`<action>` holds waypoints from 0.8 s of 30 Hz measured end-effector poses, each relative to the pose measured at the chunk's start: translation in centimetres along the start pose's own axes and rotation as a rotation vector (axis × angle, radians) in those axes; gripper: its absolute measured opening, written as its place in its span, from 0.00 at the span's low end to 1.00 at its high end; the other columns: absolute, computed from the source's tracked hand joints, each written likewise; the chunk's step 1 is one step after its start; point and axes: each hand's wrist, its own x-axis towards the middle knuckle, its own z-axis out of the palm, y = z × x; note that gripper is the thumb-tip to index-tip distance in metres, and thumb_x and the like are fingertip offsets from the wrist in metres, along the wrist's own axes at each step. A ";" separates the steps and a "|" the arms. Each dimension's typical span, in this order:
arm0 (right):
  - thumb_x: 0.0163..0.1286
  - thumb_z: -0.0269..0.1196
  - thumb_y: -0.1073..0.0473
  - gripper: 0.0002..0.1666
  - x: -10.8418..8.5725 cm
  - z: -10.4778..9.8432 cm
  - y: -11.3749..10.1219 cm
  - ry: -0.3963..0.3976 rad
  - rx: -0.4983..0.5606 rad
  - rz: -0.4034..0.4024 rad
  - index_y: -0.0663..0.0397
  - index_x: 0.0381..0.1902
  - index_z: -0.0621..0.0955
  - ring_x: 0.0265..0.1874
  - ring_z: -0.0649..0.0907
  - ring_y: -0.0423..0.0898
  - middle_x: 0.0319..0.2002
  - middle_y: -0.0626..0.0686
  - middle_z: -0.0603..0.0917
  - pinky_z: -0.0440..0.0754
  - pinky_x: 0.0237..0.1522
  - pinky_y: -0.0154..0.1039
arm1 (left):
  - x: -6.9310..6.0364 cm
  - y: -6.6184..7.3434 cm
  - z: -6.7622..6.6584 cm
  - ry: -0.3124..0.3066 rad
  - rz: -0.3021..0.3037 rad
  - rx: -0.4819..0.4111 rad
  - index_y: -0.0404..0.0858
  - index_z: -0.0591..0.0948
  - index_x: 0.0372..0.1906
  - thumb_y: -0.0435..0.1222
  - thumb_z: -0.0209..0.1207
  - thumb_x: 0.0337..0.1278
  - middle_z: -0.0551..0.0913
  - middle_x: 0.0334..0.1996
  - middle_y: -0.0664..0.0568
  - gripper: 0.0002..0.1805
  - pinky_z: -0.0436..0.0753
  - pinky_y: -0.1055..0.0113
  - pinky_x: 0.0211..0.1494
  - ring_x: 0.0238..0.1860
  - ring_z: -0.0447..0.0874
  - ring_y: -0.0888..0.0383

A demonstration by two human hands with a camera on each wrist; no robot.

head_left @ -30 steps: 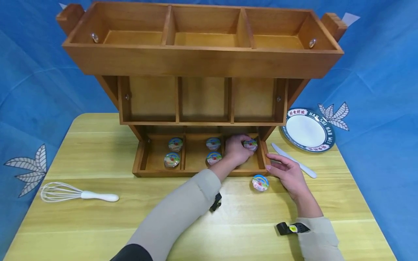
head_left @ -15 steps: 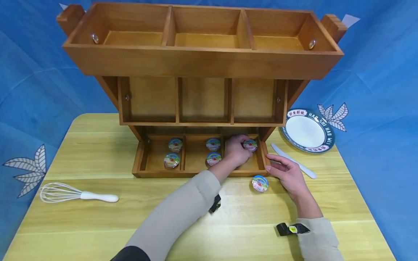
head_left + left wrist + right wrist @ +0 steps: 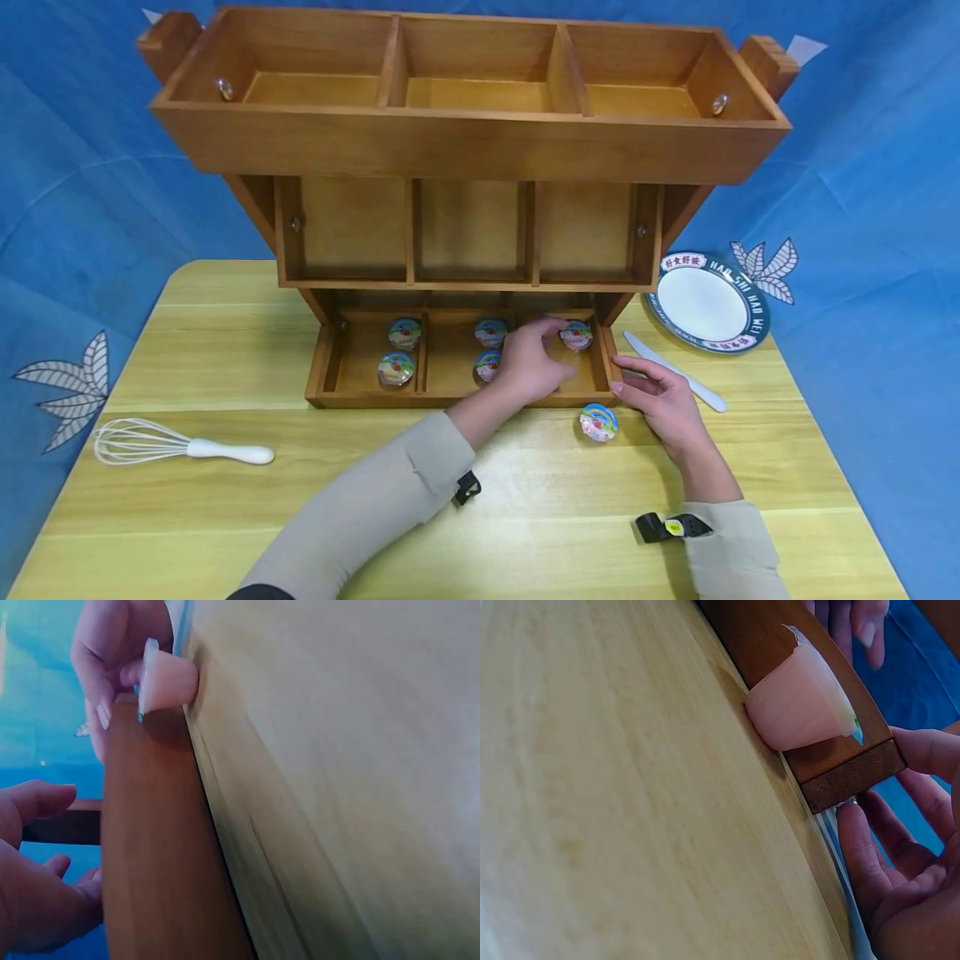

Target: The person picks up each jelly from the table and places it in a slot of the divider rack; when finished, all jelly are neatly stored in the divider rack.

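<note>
My left hand [image 3: 531, 360] is over the right compartment of the lowest tray of a wooden rack [image 3: 465, 142], thumb and fingers spread with nothing between them. Just beyond its fingertips stands a jelly cup [image 3: 576, 335] with a printed lid. At the tray's right front corner my right hand [image 3: 663, 400] holds the side wall with thumb and fingers. A pink jelly cup [image 3: 802, 705] rests on the table before that corner. Two cups are in the middle compartment, one [image 3: 487, 365] partly hidden by my left hand; two more [image 3: 396, 368] sit in the left compartment.
The rack's two upper tiers [image 3: 468, 229] overhang the lowest tray. A white knife [image 3: 675, 371] and a green-rimmed plate [image 3: 759, 321] lie right of the rack. A white whisk [image 3: 228, 451] lies at the left on the wooden table [image 3: 300, 500].
My left hand has let go of the jelly cup in the right compartment and drawn back left and toward me. The cup stays there. My right hand has not moved.
</note>
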 end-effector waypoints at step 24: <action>0.67 0.68 0.65 0.27 0.0 0.0 0.1 0.004 -0.011 0.001 0.67 0.63 0.77 0.50 0.81 0.41 0.59 0.49 0.77 0.83 0.47 0.34 | -8.7 -1.7 2.1 -0.098 0.146 -0.049 0.36 0.83 0.53 0.26 0.73 0.41 0.85 0.48 0.48 0.27 0.82 0.72 0.44 0.43 0.84 0.55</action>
